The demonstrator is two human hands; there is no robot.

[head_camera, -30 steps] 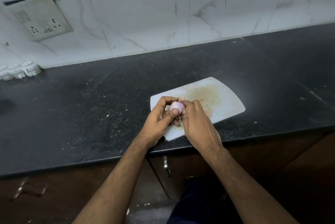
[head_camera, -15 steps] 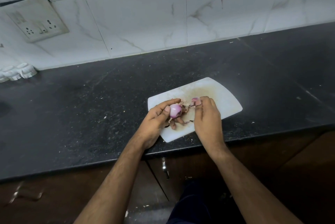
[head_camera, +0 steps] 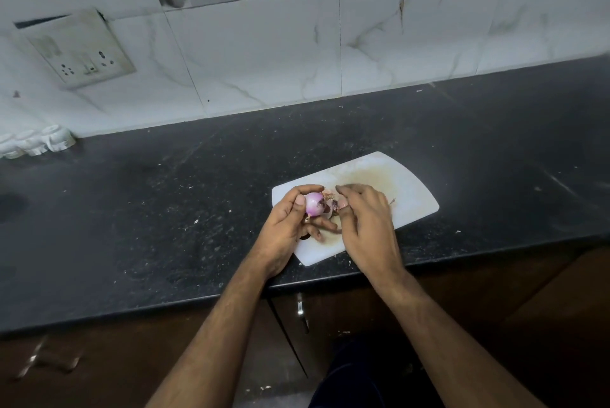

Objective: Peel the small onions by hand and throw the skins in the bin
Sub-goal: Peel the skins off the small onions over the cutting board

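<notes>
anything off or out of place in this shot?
The wall socket plate hangs tilted, with a dark gap behind its top edge. The white cutting board carries a brownish stain. No bin is in view.

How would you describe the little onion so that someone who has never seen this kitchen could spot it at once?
Find the long black counter under the white tiled wall, then the white cutting board near its front edge. Over the board's left end, the left hand pinches a small round onion. It is glossy pink-purple and whole, unlike the dull brownish skin scraps beside it.
</notes>
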